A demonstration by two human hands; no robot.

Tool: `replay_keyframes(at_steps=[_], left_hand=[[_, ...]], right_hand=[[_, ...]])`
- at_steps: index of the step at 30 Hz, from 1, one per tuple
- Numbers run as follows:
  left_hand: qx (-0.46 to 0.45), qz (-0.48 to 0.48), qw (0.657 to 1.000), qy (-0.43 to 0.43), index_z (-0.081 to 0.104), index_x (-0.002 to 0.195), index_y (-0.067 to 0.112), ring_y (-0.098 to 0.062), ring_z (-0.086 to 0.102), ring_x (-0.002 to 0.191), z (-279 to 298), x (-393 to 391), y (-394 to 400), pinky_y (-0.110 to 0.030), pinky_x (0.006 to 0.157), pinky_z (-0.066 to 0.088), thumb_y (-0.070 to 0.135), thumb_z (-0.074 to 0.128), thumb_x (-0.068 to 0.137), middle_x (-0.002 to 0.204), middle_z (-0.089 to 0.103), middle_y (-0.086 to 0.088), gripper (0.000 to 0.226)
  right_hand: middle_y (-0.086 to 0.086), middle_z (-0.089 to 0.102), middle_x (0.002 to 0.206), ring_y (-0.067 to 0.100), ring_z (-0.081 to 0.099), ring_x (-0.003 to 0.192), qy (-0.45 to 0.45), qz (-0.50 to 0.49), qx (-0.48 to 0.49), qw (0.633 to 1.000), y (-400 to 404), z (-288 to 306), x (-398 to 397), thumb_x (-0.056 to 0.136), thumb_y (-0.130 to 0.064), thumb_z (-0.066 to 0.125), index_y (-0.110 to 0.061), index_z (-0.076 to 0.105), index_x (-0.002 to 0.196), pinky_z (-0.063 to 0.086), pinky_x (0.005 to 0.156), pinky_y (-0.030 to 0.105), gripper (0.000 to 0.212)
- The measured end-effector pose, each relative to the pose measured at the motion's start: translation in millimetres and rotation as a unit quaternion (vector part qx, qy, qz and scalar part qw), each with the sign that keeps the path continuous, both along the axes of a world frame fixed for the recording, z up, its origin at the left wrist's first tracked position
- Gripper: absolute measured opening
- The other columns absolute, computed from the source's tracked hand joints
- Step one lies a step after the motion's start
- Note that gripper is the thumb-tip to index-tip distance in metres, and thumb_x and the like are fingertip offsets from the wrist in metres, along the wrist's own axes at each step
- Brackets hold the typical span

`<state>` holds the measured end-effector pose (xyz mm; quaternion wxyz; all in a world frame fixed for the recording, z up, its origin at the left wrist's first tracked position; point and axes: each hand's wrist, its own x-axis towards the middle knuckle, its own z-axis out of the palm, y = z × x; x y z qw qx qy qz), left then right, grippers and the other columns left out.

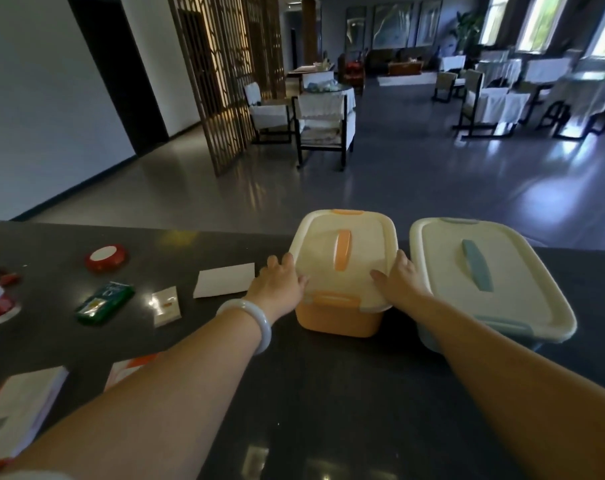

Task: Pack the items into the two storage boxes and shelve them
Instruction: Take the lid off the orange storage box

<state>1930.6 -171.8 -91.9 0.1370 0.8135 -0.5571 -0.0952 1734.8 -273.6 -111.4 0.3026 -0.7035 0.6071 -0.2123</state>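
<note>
Nearest you, a book (20, 410) and a red-edged packet (127, 368) lie on the dark surface (328, 393). Further out your left hand (280, 285) and right hand (399, 284) clasp the orange box (339, 317) at its lid's side edges — fingers curled over the rim on the left, thumb laid on top on the right. The blue box (484, 289) sits just beside it, also lidded. You're at the opening step, I'd judge: lift this lid off before the green pack (105, 303), sachet (166, 306) and red tin (105, 258) — all unpacked — go in.
</note>
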Motion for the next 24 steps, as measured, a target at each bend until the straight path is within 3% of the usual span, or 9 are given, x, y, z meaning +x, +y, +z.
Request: replay_keyframes(at_steps=[6,9,14,18,21,24], left_hand=[[0.01,-0.021,0.999,0.046,0.024,0.144,0.021,-0.034,0.054,0.107,-8.0,26.6,-59.4,-0.044,0.084,0.05,0.047,0.037,0.1,0.13,0.038,-0.014,0.053],[0.005,-0.018,0.996,0.084,0.02,0.146,0.022,-0.032,0.054,0.106,-20.3,38.3,-77.3,-0.041,0.08,0.049,0.048,0.038,0.099,0.132,0.038,-0.013,0.056],[-0.013,-0.019,0.983,0.181,0.005,0.149,0.035,-0.026,0.056,0.095,-42.2,43.0,-80.1,-0.034,0.067,0.046,0.05,0.038,0.099,0.131,0.036,-0.012,0.062],[-0.043,-0.017,0.982,0.182,0.006,0.15,0.033,-0.017,0.052,0.077,-45.5,41.3,-66.0,-0.023,0.052,0.036,0.047,0.041,0.099,0.127,0.039,-0.012,0.064],[-0.049,-0.019,0.983,0.176,0.006,0.151,0.03,-0.018,0.054,0.08,-44.4,42.4,-38.6,-0.027,0.058,0.043,0.047,0.041,0.099,0.127,0.039,-0.013,0.065],[-0.052,-0.017,0.983,0.173,0.007,0.15,0.029,-0.023,0.058,0.087,-42.6,44.6,-5.5,-0.033,0.066,0.05,0.047,0.042,0.099,0.128,0.04,-0.013,0.065]], right_hand=[[0.012,0.021,0.156,0.032,0.029,0.139,0.019,-0.018,0.019,0.999,-36.3,-6.7,14.4,0.096,-0.039,0.05,-0.01,0.007,0.152,0.029,0.11,0.043,0.077],[0.009,0.015,0.158,0.032,0.03,0.139,0.015,-0.042,0.037,0.998,-44.2,-16.2,23.4,0.095,-0.044,0.049,-0.014,-0.001,0.153,0.032,0.107,0.041,0.082],[0.014,0.038,0.144,0.035,0.047,0.123,0.023,-0.088,0.004,0.996,-42.4,-21.2,25.2,0.092,-0.046,0.053,-0.01,0.021,0.147,0.042,0.094,0.04,0.073],[0.015,0.047,0.133,0.034,0.051,0.116,0.037,-0.094,-0.006,0.995,-22.6,-15.3,25.5,0.092,-0.04,0.056,-0.007,0.034,0.139,0.043,0.089,0.038,0.061],[0.016,0.048,0.132,0.033,0.051,0.115,0.043,-0.087,-0.01,0.995,7.0,-9.5,27.5,0.093,-0.04,0.056,-0.007,0.034,0.138,0.043,0.089,0.039,0.06],[0.012,0.049,0.13,0.026,0.053,0.106,0.03,-0.082,-0.006,0.996,42.9,-6.9,31.1,0.093,-0.041,0.054,-0.01,0.036,0.137,0.043,0.08,0.035,0.057]])
